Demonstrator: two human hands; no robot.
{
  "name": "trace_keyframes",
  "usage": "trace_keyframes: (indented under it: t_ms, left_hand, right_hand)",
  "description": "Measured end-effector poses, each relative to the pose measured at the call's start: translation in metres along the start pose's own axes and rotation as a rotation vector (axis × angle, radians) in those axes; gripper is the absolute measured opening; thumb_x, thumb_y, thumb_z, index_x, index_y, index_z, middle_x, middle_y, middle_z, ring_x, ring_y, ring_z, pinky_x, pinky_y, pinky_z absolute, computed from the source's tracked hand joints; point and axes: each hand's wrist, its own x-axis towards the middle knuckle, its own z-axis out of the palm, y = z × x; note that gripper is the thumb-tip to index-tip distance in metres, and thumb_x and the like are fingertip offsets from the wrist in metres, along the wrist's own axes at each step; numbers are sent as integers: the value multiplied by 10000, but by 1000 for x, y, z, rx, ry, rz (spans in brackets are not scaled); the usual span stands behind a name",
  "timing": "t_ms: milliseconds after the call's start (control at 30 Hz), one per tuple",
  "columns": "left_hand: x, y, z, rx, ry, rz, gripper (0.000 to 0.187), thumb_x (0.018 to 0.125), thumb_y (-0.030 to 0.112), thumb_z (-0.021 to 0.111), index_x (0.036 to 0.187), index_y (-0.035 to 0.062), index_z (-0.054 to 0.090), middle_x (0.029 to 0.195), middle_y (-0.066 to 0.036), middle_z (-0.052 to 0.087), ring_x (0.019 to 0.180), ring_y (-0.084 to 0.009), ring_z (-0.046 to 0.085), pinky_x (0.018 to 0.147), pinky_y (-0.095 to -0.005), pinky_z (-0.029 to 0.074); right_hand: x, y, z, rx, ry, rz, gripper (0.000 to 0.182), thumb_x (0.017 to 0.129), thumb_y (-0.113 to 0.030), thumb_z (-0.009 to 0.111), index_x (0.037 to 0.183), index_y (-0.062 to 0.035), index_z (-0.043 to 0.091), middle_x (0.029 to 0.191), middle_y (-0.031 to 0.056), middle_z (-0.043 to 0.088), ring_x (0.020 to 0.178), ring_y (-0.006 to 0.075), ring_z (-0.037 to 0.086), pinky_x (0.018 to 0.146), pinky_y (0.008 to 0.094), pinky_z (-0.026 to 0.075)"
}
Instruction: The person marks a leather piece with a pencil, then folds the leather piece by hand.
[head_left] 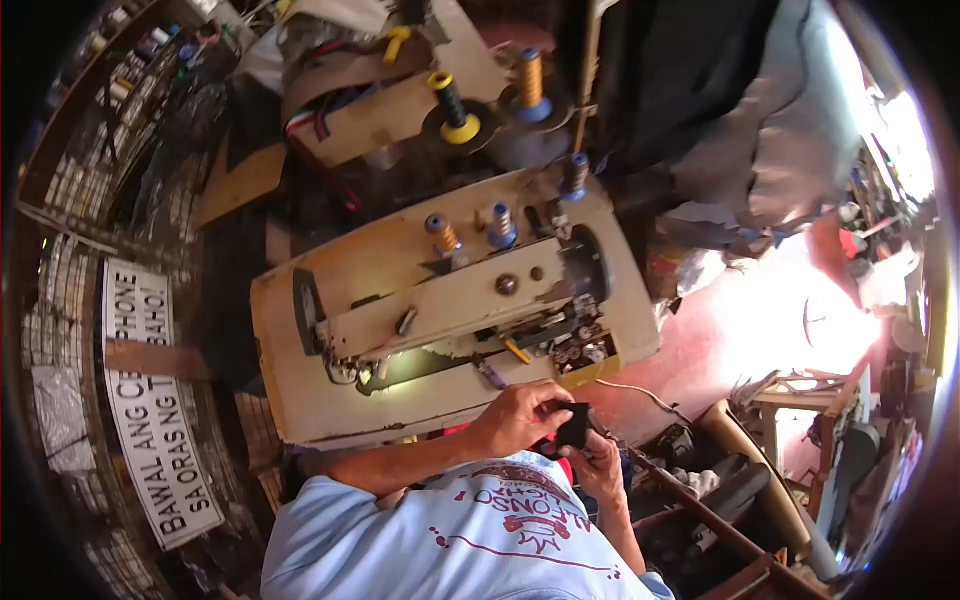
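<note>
My left hand [522, 418] is closed in a pinch on the upper left of a small black piece [573, 426], perhaps fabric or leather, held just in front of my shirt. Below and to the right of it, the fingers of my right hand [598, 468] are closed at the lower edge of the same piece. Bits of red show beside the fingers; what they belong to cannot be made out. Just beyond my left hand, a small tool with purplish handles [490, 374] lies on the sewing table [440, 410]. Farther back stands a beige sewing machine [450, 305], its lamp lit near the needle.
Thread spools [502, 226] stand behind the machine, with larger cones [457, 118] farther back. A small box of bobbins [587, 358] sits at the table's right. Shelves and a lettered sign [160, 420] are on the left. Rolls of material [755, 470] lean at right.
</note>
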Motion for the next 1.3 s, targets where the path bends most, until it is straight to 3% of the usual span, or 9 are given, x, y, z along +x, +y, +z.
trace_keyframes:
  t_ms: [67,167,300,400,567,767,900,1033,1300]
  left_hand:
    - [1,-19,-9,-210,-80,-128,183,907,142,707,1024,10,657,830,-48,660,755,-101,614,687,-282,501]
    - [14,33,6,-133,-136,-35,177,894,141,725,988,6,659,828,-45,653,759,-100,617,682,-275,499]
    - [21,34,7,-135,-36,114,101,873,63,737,922,-1,675,787,-22,622,687,-84,555,628,-251,465]
    - [32,48,-16,-87,18,100,70,877,38,725,923,8,681,780,9,600,691,-58,536,629,-223,445]
    - [68,55,-21,-307,73,67,66,889,49,719,931,18,679,796,2,653,718,-64,594,662,-226,490]
    - [135,63,46,-607,54,-16,62,896,70,719,926,24,690,809,-19,705,693,-73,623,660,-225,507]
    - [213,71,105,-448,-45,-31,54,916,80,689,899,33,710,835,-37,711,715,-114,657,641,-268,554]
    - [309,90,184,60,-92,118,166,943,167,675,869,19,679,708,18,624,658,-76,571,624,-234,450]
    - [463,172,327,-143,-192,192,125,944,138,667,898,23,673,786,12,647,712,-55,586,661,-233,504]
  right_hand:
    - [8,9,5,-131,-41,52,209,906,-137,713,1079,-23,687,895,78,755,793,120,679,726,308,528]
    - [-5,-43,-29,-216,-55,-14,197,919,-176,695,1059,-38,694,880,104,745,746,191,702,695,312,525]
    - [-15,-46,-39,-419,-57,-23,323,902,-258,718,1145,-52,660,790,206,643,570,316,526,616,372,477]
    - [-20,-54,-52,-336,-120,136,381,883,-324,742,1170,-86,663,793,138,668,638,191,544,673,352,473]
    - [-39,-25,-80,-159,-7,126,347,885,-302,749,1135,-73,674,867,80,692,781,116,581,761,340,481]
    - [-59,-22,-149,-5,63,189,330,884,-273,756,1116,-53,676,900,11,707,820,73,583,783,304,483]
    - [-70,17,-231,159,101,162,323,904,-184,734,1161,2,669,969,-24,705,888,35,587,803,232,492]
    - [-79,-7,-324,184,247,102,241,899,-172,737,1072,-8,703,879,-26,709,800,33,588,704,239,497]
    - [-116,-29,-487,349,439,214,212,924,-115,695,1086,23,686,926,24,726,838,45,609,759,240,513]
